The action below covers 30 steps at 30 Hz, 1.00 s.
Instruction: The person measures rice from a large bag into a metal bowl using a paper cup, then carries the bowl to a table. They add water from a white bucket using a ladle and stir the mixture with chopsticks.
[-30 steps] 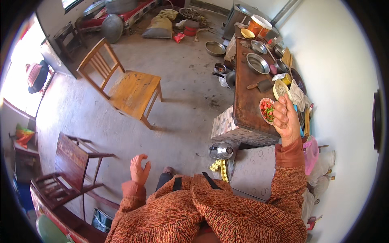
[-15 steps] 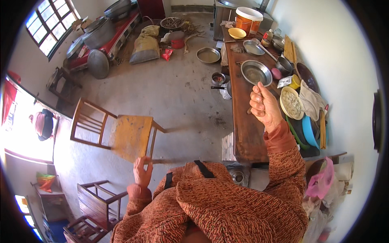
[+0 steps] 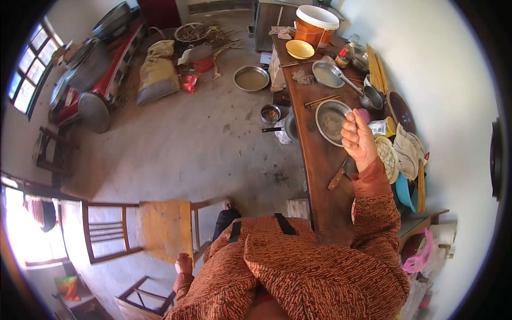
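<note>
My right hand (image 3: 358, 140) is raised over the wooden table, its fingers curled into a fist with the thumb on top. What it holds, if anything, is hidden. Just past it, a round metal basin (image 3: 330, 121) rests on the table. A cleaver or knife with a wooden handle (image 3: 336, 179) lies below the hand, its blade partly covered by my arm. Low at my left side, my left hand (image 3: 184, 263) hangs close to the front edge of the wooden chair (image 3: 166, 229); its fingers are foreshortened and hard to read.
The long table (image 3: 320, 210) carries a yellow bowl (image 3: 300, 49), an orange bucket (image 3: 310, 34), a ladle (image 3: 372, 98) and a bowl of pale pieces (image 3: 386, 154). A metal basin (image 3: 252, 78), a small pot (image 3: 270, 113) and a sack (image 3: 158, 80) are on the floor.
My view has turned and come nearer the table; the chair now appears lower. My left hand has dropped away from the chair's edge. The right hand stays raised and closed. The knife handle has come into view.
</note>
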Each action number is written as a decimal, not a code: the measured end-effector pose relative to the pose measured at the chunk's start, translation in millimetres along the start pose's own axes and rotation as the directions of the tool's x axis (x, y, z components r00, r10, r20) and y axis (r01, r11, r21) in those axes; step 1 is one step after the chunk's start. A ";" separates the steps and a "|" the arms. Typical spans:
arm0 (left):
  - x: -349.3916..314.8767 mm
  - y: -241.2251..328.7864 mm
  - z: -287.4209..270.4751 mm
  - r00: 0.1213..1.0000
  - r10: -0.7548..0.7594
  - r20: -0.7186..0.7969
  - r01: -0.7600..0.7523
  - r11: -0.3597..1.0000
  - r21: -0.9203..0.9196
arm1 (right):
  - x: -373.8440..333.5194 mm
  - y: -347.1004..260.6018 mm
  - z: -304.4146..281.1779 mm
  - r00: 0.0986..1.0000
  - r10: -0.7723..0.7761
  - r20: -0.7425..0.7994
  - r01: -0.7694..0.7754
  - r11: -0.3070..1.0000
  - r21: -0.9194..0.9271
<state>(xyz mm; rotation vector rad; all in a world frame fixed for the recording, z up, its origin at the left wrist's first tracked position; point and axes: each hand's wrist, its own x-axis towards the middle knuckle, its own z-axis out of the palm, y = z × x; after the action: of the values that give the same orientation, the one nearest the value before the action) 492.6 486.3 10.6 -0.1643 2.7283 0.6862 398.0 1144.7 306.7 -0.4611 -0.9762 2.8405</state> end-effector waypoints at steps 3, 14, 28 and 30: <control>95.2 20.9 -4.8 0.994 -0.094 0.051 0.086 0.988 0.132 | 31.2 -3.7 11.1 0.996 -0.043 -0.075 0.044 0.999 0.013; 395.8 344.0 -74.6 0.758 0.640 -0.130 -0.652 0.735 -0.184 | 159.9 -32.4 -17.8 0.995 -0.099 -0.031 0.103 0.980 0.169; 461.0 219.4 -13.3 0.891 0.162 0.423 -0.210 0.975 0.070 | 324.6 -85.0 -105.1 0.910 -0.210 -0.358 0.278 0.949 0.148; 480.7 218.4 -9.8 0.862 0.053 0.504 -0.138 0.981 0.134 | 336.8 -93.4 -117.3 0.849 -0.253 -0.463 0.337 0.936 0.106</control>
<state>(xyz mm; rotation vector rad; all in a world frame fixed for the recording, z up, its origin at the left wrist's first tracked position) -3.7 657.7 -46.3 0.1709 2.2832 0.4429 115.4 1352.0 192.2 -0.8124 -0.6240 2.3617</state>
